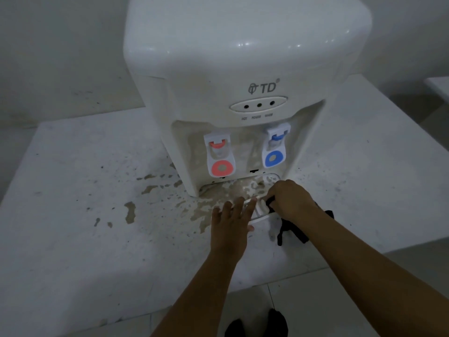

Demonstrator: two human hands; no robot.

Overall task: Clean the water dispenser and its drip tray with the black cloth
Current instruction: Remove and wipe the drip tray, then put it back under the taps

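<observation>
Two hands work at the foot of a white water dispenser (243, 93) standing on a stained white table (73, 190). Left hand (230, 222) lies flat, fingers straight, on the drip tray (257, 211), which sits pulled forward of the base. Right hand (289, 200) clutches the black cloth (294, 229) against the tray's right end, cloth ends trailing onto the table.

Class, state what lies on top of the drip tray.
On the drip tray: left hand fingers flat, right hand gripping the black cloth. Both cover most of its surface.
</observation>
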